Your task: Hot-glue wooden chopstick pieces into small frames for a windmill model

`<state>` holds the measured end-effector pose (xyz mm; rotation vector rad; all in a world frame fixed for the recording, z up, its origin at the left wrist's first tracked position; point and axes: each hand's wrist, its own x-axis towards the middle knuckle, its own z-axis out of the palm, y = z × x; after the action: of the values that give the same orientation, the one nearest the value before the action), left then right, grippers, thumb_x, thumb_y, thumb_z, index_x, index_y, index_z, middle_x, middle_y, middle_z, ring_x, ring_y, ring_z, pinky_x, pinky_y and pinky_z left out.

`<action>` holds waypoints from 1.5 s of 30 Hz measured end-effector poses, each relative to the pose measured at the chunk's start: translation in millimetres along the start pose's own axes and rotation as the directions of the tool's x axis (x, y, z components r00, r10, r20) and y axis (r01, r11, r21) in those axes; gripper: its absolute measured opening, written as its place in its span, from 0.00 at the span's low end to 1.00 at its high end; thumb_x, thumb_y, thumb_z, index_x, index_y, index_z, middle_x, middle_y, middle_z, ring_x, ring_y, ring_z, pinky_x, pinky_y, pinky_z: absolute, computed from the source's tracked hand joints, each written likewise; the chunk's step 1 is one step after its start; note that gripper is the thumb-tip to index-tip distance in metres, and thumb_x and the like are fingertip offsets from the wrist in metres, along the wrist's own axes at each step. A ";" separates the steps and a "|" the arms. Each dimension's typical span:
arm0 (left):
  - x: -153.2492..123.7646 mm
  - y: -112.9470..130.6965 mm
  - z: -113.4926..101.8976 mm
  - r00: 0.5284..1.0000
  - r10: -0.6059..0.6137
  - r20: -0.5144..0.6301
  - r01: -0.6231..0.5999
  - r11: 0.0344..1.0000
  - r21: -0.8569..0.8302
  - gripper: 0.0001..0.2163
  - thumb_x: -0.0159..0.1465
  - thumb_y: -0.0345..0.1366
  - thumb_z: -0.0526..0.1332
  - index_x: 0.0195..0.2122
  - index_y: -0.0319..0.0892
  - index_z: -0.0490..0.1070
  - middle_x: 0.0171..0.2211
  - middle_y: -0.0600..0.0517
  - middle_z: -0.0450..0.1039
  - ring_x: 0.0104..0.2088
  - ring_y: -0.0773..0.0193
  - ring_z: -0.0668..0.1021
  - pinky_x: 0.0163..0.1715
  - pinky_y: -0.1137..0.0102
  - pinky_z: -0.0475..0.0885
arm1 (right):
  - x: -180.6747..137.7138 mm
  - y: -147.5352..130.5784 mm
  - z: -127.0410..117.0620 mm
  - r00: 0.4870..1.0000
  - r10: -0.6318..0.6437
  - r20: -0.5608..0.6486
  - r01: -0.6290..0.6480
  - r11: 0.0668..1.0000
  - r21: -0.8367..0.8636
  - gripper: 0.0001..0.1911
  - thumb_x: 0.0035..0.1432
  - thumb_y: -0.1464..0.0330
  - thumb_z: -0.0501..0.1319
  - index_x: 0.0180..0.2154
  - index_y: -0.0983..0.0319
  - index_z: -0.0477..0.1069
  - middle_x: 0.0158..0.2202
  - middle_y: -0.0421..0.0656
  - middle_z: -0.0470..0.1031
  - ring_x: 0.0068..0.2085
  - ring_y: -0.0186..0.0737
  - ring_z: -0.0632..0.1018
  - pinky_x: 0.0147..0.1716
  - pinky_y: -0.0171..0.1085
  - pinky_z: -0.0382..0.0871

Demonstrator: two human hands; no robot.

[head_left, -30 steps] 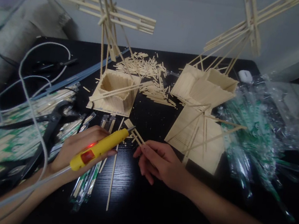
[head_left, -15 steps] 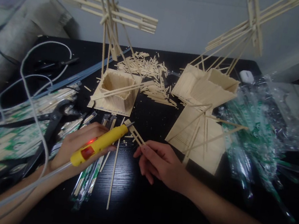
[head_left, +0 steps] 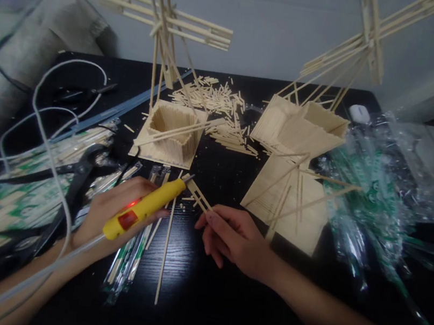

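One wooden stick frame (head_left: 196, 187) is pinched by the right hand (head_left: 234, 235), a yellow corded tool (head_left: 154, 202) gripped by the left hand (head_left: 114, 199).

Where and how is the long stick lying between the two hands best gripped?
Probably at the near half of the long stick, pinched across its width from the right: it is thin and straight, with bare black tabletop on that side, while wrapped sticks lie left and the left hand is by its far half.
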<state>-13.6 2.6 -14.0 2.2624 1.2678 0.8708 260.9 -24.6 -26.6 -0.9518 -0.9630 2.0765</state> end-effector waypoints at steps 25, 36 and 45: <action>-2.6 -2.1 1.7 0.999 0.030 0.044 -0.029 0.999 -0.023 0.13 0.74 0.51 0.67 0.40 0.49 0.76 0.37 0.54 0.82 0.33 0.61 0.84 0.33 0.67 0.78 | 1.9 -7.8 -2.1 0.998 0.031 0.049 -0.034 0.997 0.076 0.20 0.73 0.52 0.65 0.39 0.63 0.76 0.23 0.35 0.76 0.15 0.26 0.66 0.14 0.29 0.57; -3.2 0.6 2.9 0.999 -0.001 0.044 0.002 1.000 -0.010 0.11 0.73 0.49 0.67 0.39 0.49 0.77 0.36 0.54 0.82 0.33 0.60 0.84 0.33 0.67 0.78 | 2.2 -5.1 -2.7 0.998 0.014 0.056 -0.020 0.994 0.112 0.18 0.74 0.55 0.65 0.39 0.64 0.76 0.23 0.35 0.77 0.15 0.25 0.65 0.14 0.28 0.59; 2.5 5.8 -0.8 0.998 -0.003 0.057 0.004 1.000 -0.018 0.11 0.73 0.49 0.68 0.38 0.50 0.76 0.35 0.55 0.82 0.31 0.61 0.84 0.32 0.68 0.79 | 2.1 -5.5 -2.6 0.998 0.033 0.056 -0.038 0.995 0.090 0.19 0.74 0.54 0.64 0.39 0.64 0.76 0.23 0.35 0.76 0.15 0.26 0.67 0.14 0.28 0.54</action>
<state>-9.7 1.9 -9.1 2.2538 1.2334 0.8069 263.3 -19.1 -24.1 -0.8755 -0.8768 2.1668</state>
